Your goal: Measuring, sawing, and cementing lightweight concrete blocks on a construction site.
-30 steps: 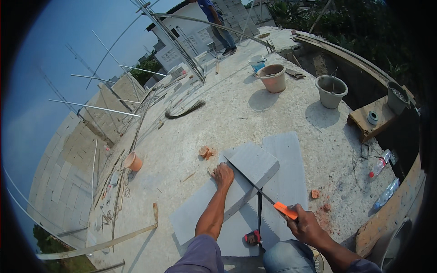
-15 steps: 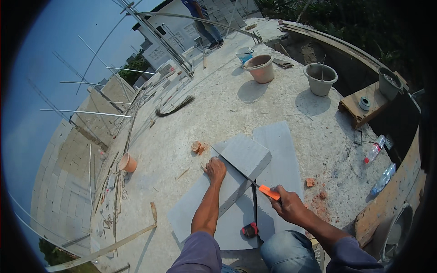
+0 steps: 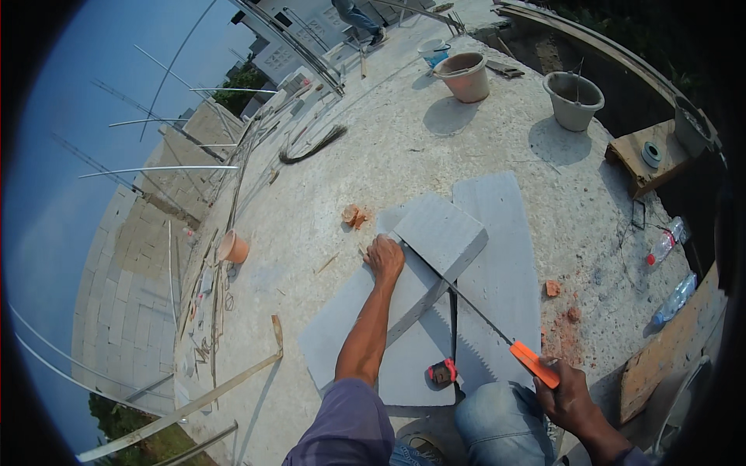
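Note:
A light grey concrete block (image 3: 441, 225) lies across other flat grey blocks (image 3: 497, 233), a dark cut line running over its top. My right hand (image 3: 566, 392) grips the orange handle of a handsaw (image 3: 483, 316), whose thin blade reaches up-left into that cut. The blade's toothed shadow falls on the block below. My left hand (image 3: 385, 260) is curled over the top block's left part, beside the cut, holding it down. A red and black tape measure (image 3: 441, 373) rests on the lower blocks near my knee.
Buckets (image 3: 462, 78) stand farther off on the rough concrete, near a wooden box (image 3: 649, 155). Plastic bottles (image 3: 674, 299) lie at the right, by a drop. Orange rubble (image 3: 355, 216) and a small terracotta-coloured pot (image 3: 233, 247) sit to the left. A person (image 3: 359, 19) stands far back.
My right hand has drawn the saw back toward the lower right, baring more blade. My left hand stays on the block. The whole view has shifted slightly.

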`<state>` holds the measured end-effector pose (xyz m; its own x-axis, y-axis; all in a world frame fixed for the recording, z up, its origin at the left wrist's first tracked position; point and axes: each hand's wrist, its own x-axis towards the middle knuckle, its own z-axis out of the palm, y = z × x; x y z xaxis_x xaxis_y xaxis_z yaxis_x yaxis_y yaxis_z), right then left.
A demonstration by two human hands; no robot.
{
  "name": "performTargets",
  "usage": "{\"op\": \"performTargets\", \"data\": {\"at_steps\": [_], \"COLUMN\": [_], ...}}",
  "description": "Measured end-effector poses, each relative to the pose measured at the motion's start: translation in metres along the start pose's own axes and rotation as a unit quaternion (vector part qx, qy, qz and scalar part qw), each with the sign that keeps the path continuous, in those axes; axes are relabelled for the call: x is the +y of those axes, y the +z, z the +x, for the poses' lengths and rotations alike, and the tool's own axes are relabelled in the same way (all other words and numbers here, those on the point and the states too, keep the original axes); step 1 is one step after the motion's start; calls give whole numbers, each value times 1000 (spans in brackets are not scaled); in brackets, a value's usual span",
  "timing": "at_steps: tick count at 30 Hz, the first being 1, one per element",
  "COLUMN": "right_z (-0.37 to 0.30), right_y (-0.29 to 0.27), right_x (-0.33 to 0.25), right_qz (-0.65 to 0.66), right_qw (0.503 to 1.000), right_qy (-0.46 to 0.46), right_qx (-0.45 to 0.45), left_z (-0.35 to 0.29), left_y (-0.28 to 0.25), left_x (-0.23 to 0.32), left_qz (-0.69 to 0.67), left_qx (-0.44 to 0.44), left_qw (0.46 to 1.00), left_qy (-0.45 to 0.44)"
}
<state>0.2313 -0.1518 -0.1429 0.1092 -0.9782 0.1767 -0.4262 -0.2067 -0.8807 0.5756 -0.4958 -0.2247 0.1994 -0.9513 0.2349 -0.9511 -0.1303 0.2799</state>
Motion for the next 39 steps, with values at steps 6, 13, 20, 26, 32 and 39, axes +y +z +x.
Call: {"op": "performTargets", "data": {"at_steps": [6, 13, 20, 26, 32, 39], "right_z": [139, 18, 88, 42, 62, 105], "right_y": [50, 4, 59, 19, 39, 42], "right_x": [-4, -4, 20, 3, 24, 15], "right_qz": [-26, -8, -10, -31, -9, -12], "right_qw": [999, 996, 999, 999, 1000, 998], "right_qy": [-11, -54, -25, -19, -10, -26], "right_qx": [-22, 76, -18, -5, -19, -52], "left_z": [8, 20, 4, -3, 13, 6], "left_y": [3, -17, 7, -8, 4, 5], "left_x": [19, 14, -1, 6, 7, 23], "left_qz": [6, 40, 15, 36, 16, 2], "left_qx": [-42, -3, -27, -19, -27, -38], "left_qw": [999, 999, 999, 999, 999, 999], "left_qy": [13, -10, -28, -8, -24, -13]}}
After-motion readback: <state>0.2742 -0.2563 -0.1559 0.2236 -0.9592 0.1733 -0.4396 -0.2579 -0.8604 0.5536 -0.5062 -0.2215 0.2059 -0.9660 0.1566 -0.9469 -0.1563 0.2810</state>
